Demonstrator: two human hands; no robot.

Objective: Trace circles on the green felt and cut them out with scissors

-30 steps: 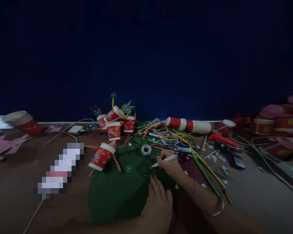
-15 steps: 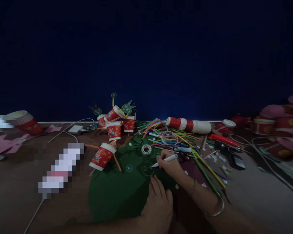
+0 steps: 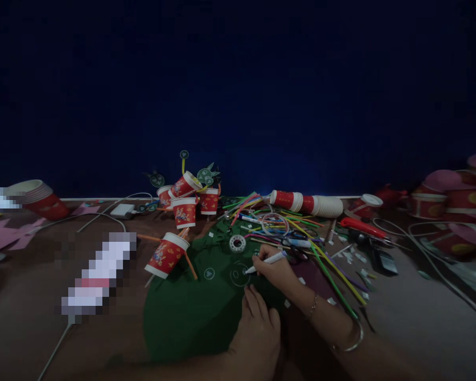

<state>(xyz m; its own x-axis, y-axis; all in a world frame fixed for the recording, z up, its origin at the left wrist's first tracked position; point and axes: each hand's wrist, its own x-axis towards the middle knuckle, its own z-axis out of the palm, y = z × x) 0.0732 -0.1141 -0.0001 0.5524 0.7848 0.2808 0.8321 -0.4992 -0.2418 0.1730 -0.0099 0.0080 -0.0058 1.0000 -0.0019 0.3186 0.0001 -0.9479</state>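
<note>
My right hand [image 3: 273,270] is closed round a white marker [image 3: 269,260], whose tip rests on dark green paper [image 3: 174,312]. Under the tip is a drawn circle [image 3: 238,274] with smaller round shapes inside. My left hand [image 3: 257,328] lies flat on the paper just below the drawing, fingers stretched out. Left of the circle is a small ringed mark [image 3: 209,273]. A white tape roll [image 3: 237,244] lies above the drawing. To the left a red paper cup [image 3: 167,255] leans over, with orange strips attached.
Several red cups [image 3: 184,212] stand behind. Colourful pipe cleaners [image 3: 321,254], a row of nested cups [image 3: 317,205] and a red-handled tool [image 3: 363,227] lie to the right. A pixelated, blurred-out object [image 3: 103,275] and a cable [image 3: 55,352] lie left.
The marker and my right hand have shifted very slightly left over the circle. My left hand has stayed in place.
</note>
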